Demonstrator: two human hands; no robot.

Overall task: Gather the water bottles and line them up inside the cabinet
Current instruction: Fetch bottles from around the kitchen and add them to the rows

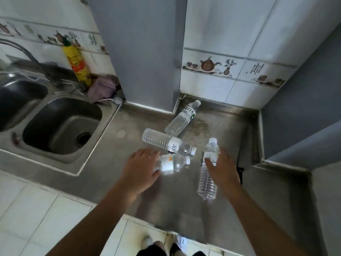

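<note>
Several clear water bottles lie on the steel counter [114,163]. My left hand [142,167] wraps around a short bottle with an orange-marked label [172,162], its cap pointing right. My right hand [222,170] closes on a long bottle [208,174] that lies with its cap away from me. Just beyond the short bottle rests another bottle with a white label [162,140]. A fourth bottle with a green-lettered label [181,120] lies farther back near the wall corner. No cabinet interior shows.
A double steel sink [62,124] takes up the counter's left part, with a tap, a yellow bottle [78,64] and a purple cloth [102,87] behind it. Grey panels [144,52] rise behind and to the right. White floor tiles and my feet show below.
</note>
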